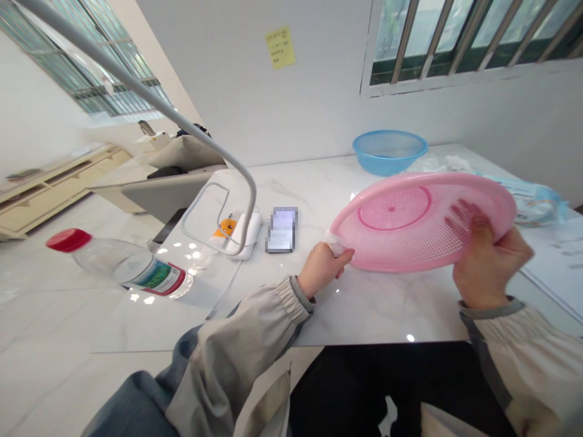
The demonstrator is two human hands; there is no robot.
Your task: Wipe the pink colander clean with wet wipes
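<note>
A pink mesh plastic basket [410, 243] is tilted above the white table, its inside facing me. My right hand [489, 261] grips its right side, thumb over the inner wall and fingers showing through the mesh from behind. At the basket's left rim, my left hand [323, 266] is closed on a white wipe or tissue [337, 243], which touches the rim. Most of the wipe is hidden by the fingers and the basket's edge.
Behind the basket sits a blue plastic basket [389, 152]. A blue-white soft pack [531, 203] and papers [558, 258] lie right. Left are a phone [282, 230], a white lamp stand [249, 200] and a clear red-capped bottle [132, 267]. A yellow note [280, 47] is on the wall.
</note>
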